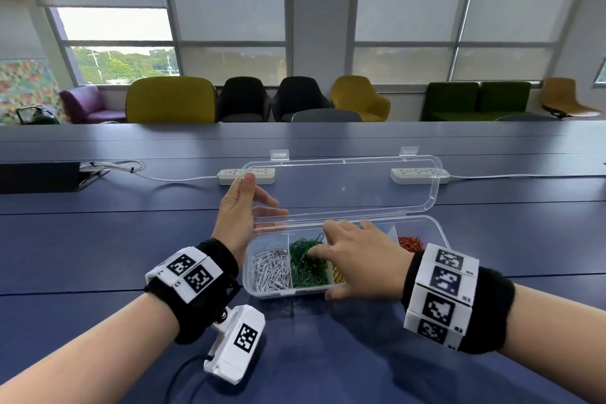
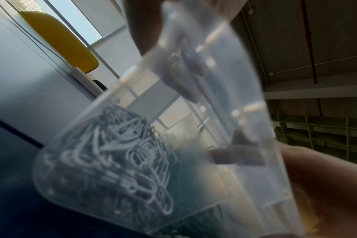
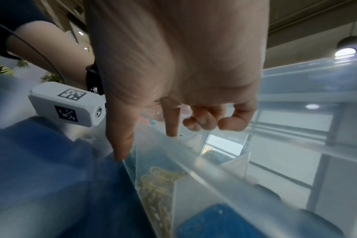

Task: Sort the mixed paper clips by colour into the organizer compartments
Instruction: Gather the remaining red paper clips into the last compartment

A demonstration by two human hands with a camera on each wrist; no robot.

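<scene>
Clear organizer (image 1: pixel 436 233) on blue table (image 1: pixel 98 239), lid (image 1: pixel 344 187) propped open behind. Left to right: white clips (image 1: pixel 270 269), green clips (image 1: pixel 306 264), yellow clips (image 1: pixel 337 275), red clips (image 1: pixel 410 243) at far end. Left hand (image 1: pixel 239 216) at organizer's left end, fingers relaxed, straight, holding nothing. Right hand (image 1: pixel 357 256) over middle compartments, forefinger down in green clips; pinch on a clip impossible to tell

The organizer (image 1: pixel 436 229) lies on the table (image 1: pixel 98 239). Its lid (image 1: pixel 344 187) stands open behind it. Two power strips (image 1: pixel 419 175) lie behind the organizer.
</scene>
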